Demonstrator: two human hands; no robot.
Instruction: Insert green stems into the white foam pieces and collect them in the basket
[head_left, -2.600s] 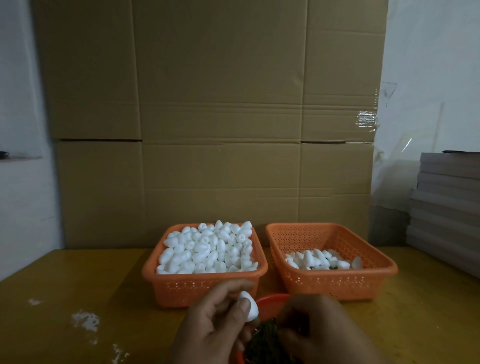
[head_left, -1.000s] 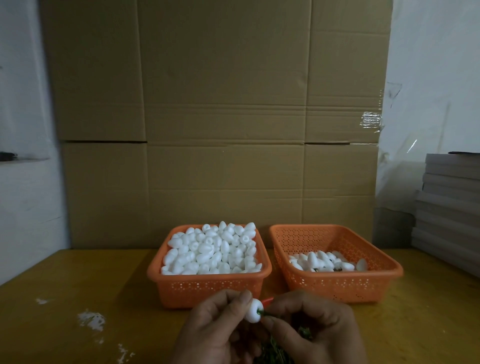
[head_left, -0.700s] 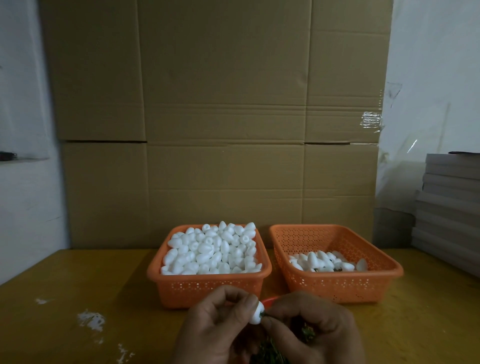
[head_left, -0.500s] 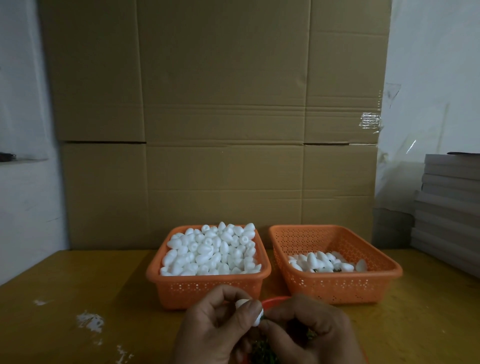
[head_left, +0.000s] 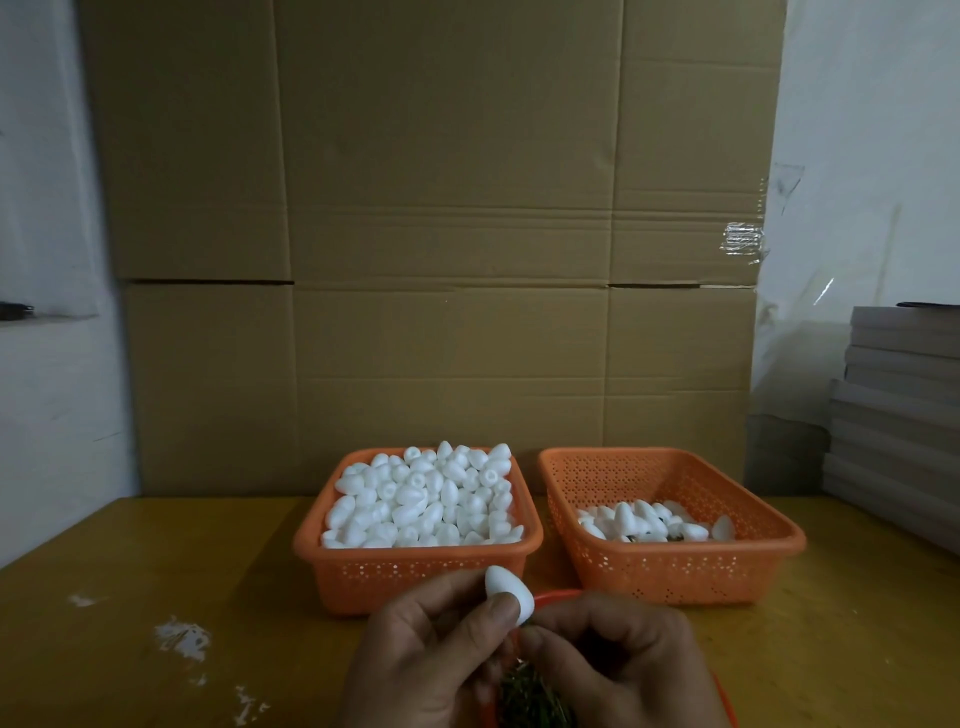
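Pinched between the thumb and fingers of the left hand, a foam piece stood tilted with its narrow end up, just in front of the left basket. The right hand curled close against it, fingertips meeting at the piece's lower end, where a dark green stem barely showed; whether those fingers gripped the stem could not be told. Below the hands lay a heap of green stems in a red dish, cut off by the frame's bottom edge. The left basket was heaped to its rim with foam pieces; the right basket, just beside it, held a thin layer of finished pieces with open room above them. Bare yellow table stretched to the left, marked by white scuffs. A cardboard wall closed the back edge right behind the baskets, and grey boards were stacked at the right.
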